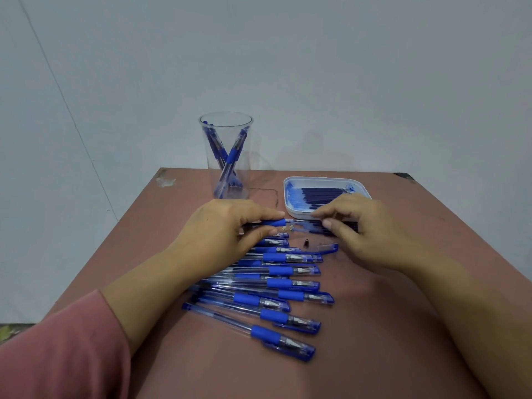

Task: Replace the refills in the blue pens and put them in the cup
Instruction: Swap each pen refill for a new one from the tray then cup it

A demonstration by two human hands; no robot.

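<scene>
While pinched in left hand (227,226), clear blue-gripped pen (275,222), uncapped; right hand (359,228) pinching refill (308,224)

Brown table (374,326): cup (227,156), white tray (290,210) w/ refills, pen row (273,283), loose cap (328,247).

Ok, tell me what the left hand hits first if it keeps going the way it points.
Likely the right hand, whose fingertips sit just beyond the pen that the left hand grips; depth unclear.
</scene>
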